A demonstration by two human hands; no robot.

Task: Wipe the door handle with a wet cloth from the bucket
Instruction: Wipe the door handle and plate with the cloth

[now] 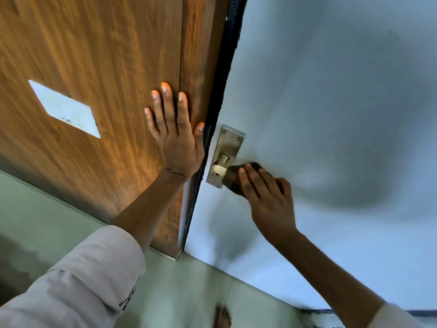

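At the meeting edge of two door leaves, the left hand (176,138) lies flat against the wooden door (94,67), fingers spread and palm pressed to the grain, thumb reaching toward the dark edge strip (222,74) between the leaves. A white rectangular plate (65,108) is fixed to the wooden door, well to the left of that hand. The pale blue door (331,91) on the right carries a metal backplate (225,155) with screws visible at its top corners. The door handle (221,165) projects from this backplate; its stem shows metal and a pale section. The right hand (267,197) is closed around a dark cloth (234,177), fingers curled over it, and holds the cloth against the handle just beside the backplate's lower right edge. Whether the cloth is wet cannot be told, and motion blur softens its outline. Both forearms are bare, with light grey sleeves (78,280) rolled back near the elbows. Below the doors, the pale green floor (189,292) is visible, and a bare foot (222,316) shows at the bottom edge. Soft shadows fall across the blue door around the right hand.
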